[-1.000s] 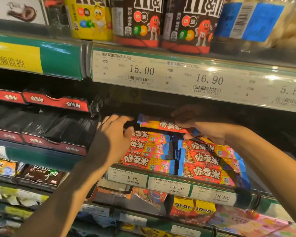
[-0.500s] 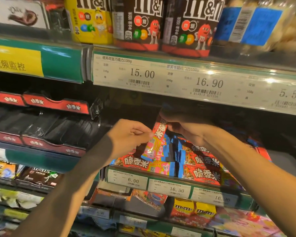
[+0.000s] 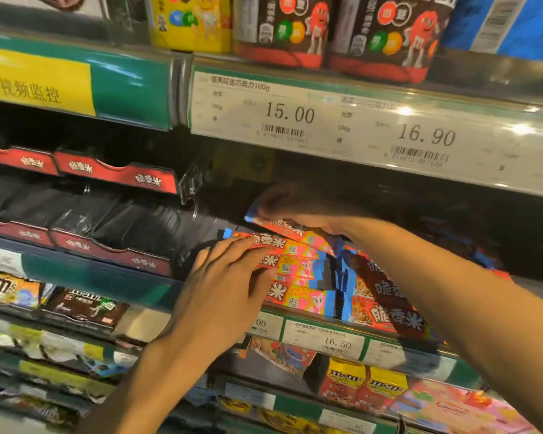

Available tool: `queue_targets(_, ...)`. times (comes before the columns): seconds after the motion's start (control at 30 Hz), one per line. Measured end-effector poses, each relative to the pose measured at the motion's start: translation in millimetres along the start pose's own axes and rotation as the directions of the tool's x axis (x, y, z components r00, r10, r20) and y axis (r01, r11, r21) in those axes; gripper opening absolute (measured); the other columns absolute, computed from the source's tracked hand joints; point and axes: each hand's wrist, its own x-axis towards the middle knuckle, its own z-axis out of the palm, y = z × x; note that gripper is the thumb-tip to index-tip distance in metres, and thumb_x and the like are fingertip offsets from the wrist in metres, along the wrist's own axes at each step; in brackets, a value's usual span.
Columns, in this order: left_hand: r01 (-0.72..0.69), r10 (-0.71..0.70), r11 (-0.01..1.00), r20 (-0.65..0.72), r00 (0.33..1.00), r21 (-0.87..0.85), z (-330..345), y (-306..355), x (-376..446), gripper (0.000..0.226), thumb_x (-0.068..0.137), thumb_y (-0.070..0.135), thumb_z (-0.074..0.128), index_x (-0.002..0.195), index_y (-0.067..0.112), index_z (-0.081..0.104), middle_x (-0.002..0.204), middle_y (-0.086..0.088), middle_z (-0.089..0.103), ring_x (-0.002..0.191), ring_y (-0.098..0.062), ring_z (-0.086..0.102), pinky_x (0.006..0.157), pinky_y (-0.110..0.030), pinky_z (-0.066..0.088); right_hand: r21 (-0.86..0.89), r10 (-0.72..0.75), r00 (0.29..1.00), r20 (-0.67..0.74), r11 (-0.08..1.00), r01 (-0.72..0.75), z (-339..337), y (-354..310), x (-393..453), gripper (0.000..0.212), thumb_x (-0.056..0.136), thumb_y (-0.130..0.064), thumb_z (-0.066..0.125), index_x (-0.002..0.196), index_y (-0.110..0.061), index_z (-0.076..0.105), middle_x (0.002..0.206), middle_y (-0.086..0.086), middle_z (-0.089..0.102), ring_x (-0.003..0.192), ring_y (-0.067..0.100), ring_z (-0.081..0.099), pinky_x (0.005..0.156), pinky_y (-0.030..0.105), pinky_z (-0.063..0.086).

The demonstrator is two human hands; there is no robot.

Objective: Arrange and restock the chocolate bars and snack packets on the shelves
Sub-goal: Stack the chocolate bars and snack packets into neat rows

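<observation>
Your right hand (image 3: 298,208) pinches one pink bar (image 3: 290,228) above the pink stack (image 3: 298,270) on the middle shelf (image 3: 323,335) — left hand (image 3: 229,277) flat-fingered, steadying the stack's end. Lay it square, edges flush — don't shove the pile.

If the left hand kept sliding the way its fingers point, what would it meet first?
The left hand lies flat on the stack of pink snack bars, fingers pointing right. Going on, it would probably first meet the neighbouring red-and-brown snack packets, though depth is unclear.
</observation>
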Motion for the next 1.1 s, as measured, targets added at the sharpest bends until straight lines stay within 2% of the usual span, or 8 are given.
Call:
queue_targets(0.2, 0.038, -0.037, 0.998, 0.022, 0.999, -0.059, -1.8, 0.5, -9.4, 0.067, 0.089, 0.065, 0.015, 0.146, 0.04, 0.039, 0.155, 0.023, 0.028, 0.144, 0.003, 0.015, 0.12, -0.027, 0.015, -0.129, -0.031, 0.998, 0.048, 0.991, 0.037, 4.8, -3.5, -13.0, 0.021, 0.095, -0.027, 0.064, 0.114, -0.017, 0.069, 0.107, -0.007, 0.068, 0.086, -0.009, 0.062, 0.077, 0.004, 0.047)
queue_targets(0.33, 0.029, -0.03, 0.999, -0.015, 0.999, -0.035, -2.9, -0.5, -10.1, 0.064, 0.091, 0.062, 0.018, 0.142, 0.036, 0.047, 0.149, 0.02, 0.038, 0.136, -0.001, 0.023, 0.115, -0.03, 0.022, -0.182, 0.009, 0.996, 0.091, 0.983, 0.007, -16.0, -1.6, -37.2, 0.022, 0.094, -0.022, 0.066, 0.115, -0.017, 0.065, 0.111, 0.0, 0.069, 0.098, 0.009, 0.066, 0.088, 0.024, 0.055)
queue_targets(0.5, 0.045, -0.045, 0.999, 0.042, 0.998, -0.004, -2.1, -4.2, -8.1, 0.066, 0.089, 0.063, 0.013, 0.147, 0.042, 0.035, 0.157, 0.019, 0.019, 0.146, -0.003, 0.007, 0.121, -0.036, 0.014, -0.27, -0.003, 0.995, 0.102, 0.962, 0.031, -13.8, 3.9, -51.2, 0.02, 0.095, -0.008, 0.061, 0.111, -0.014, 0.07, 0.106, -0.002, 0.071, 0.099, 0.011, 0.066, 0.086, 0.02, 0.052)
queue_targets(0.67, 0.093, -0.089, 0.992, 0.046, 0.995, -0.091, -3.5, -7.1, 3.9, 0.045, 0.098, 0.044, 0.046, 0.143, 0.043, 0.043, 0.155, 0.023, 0.022, 0.143, 0.0, 0.012, 0.121, -0.032, 0.017, -0.324, 0.01, 1.0, 0.029, 0.946, 0.0, 3.6, -1.0, -38.2, 0.02, 0.099, -0.019, 0.057, 0.115, -0.017, 0.069, 0.113, -0.001, 0.069, 0.103, 0.015, 0.063, 0.091, 0.031, 0.052)
queue_targets(0.77, 0.11, -0.106, 0.977, 0.033, 0.994, -0.183, 0.1, -12.1, 12.1, 0.039, 0.094, 0.031, 0.056, 0.133, 0.034, 0.058, 0.148, 0.011, 0.042, 0.141, -0.017, 0.033, 0.119, -0.04, 0.023, -0.357, 0.016, 1.0, -0.018, 0.934, -0.021, 11.4, 0.2, -37.1, 0.024, 0.101, -0.018, 0.052, 0.118, -0.019, 0.068, 0.119, -0.001, 0.067, 0.108, 0.016, 0.061, 0.092, 0.031, 0.05)
queue_targets(0.87, 0.081, -0.079, 0.993, 0.022, 0.997, -0.087, -2.4, -10.2, 11.2, 0.047, 0.085, 0.038, 0.048, 0.13, 0.031, 0.062, 0.141, 0.007, 0.053, 0.131, -0.021, 0.045, 0.115, -0.039, 0.029, -0.389, 0.021, 0.999, -0.047, 0.92, -0.038, 16.4, 0.1, -47.1, 0.031, 0.103, -0.02, 0.044, 0.128, -0.023, 0.063, 0.131, -0.003, 0.063, 0.117, 0.015, 0.058, 0.087, 0.023, 0.044)
queue_targets(0.97, 0.072, -0.072, 0.997, 0.04, 0.997, -0.011, -7.4, -4.1, 7.4, 0.054, 0.083, 0.044, 0.043, 0.133, 0.031, 0.06, 0.139, 0.007, 0.054, 0.128, -0.021, 0.046, 0.113, -0.042, 0.032, -0.502, -0.021, 0.999, -0.03, 0.865, 0.003, 21.7, -3.3, -58.8, 0.037, 0.103, -0.024, 0.041, 0.137, -0.024, 0.056, 0.132, 0.001, 0.063, 0.117, 0.023, 0.06, 0.093, 0.034, 0.05)
queue_targets(1.1, 0.028, -0.029, 0.999, 0.039, 0.999, 0.025, -4.7, -0.3, 5.1, 0.06, 0.085, 0.053, 0.034, 0.131, 0.026, 0.062, 0.142, 0.001, 0.053, 0.13, -0.022, 0.047, 0.112, -0.045, 0.033, -0.502, -0.034, 0.998, -0.058, 0.865, 0.001, 23.8, -10.7, -73.1, 0.037, 0.102, -0.031, 0.042, 0.137, -0.026, 0.053, 0.125, 0.004, 0.066, 0.111, 0.026, 0.062, 0.089, 0.046, 0.053)
